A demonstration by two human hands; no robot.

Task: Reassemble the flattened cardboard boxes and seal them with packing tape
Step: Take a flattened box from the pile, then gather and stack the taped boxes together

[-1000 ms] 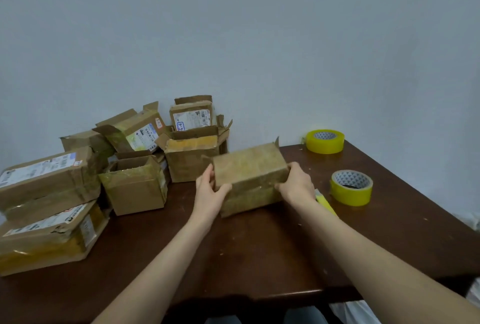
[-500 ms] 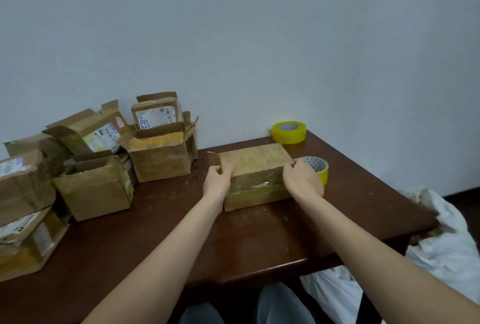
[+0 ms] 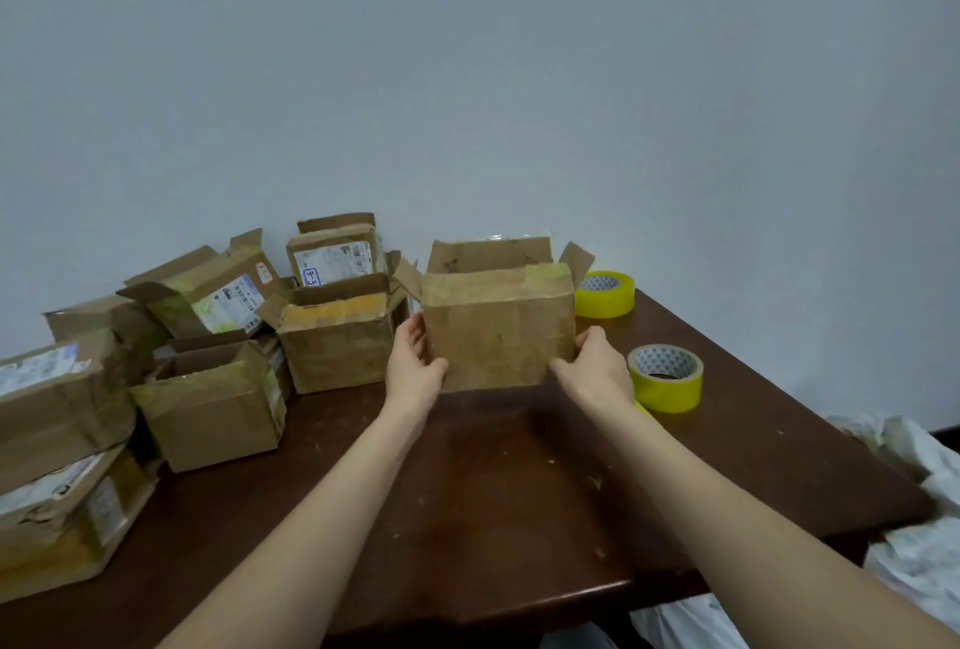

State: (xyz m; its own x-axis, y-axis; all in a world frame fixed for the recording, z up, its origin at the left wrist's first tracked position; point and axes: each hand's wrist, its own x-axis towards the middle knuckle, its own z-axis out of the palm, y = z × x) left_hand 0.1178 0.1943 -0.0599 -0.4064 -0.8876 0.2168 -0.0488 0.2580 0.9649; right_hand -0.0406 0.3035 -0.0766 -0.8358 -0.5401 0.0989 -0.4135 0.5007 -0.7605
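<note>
A worn brown cardboard box (image 3: 498, 331) stands upright at the middle of the dark wooden table (image 3: 519, 518), its top flaps open and pointing up. My left hand (image 3: 415, 362) grips its lower left corner, thumb on the near face. My right hand (image 3: 592, 370) grips its lower right corner the same way. Two yellow rolls of packing tape lie to the right: one roll (image 3: 666, 378) just beside my right hand, the other roll (image 3: 605, 294) farther back near the wall.
Several assembled cardboard boxes (image 3: 208, 404) with shipping labels are piled on the table's left half, up to the wall. A small yellow object (image 3: 643, 408) peeks out behind my right wrist. White plastic bags (image 3: 914, 518) lie beyond the table's right edge.
The box has been turned from lying flat to standing upright with its flaps open on top. Both hands shifted to its lower corners. The camera view moved left.
</note>
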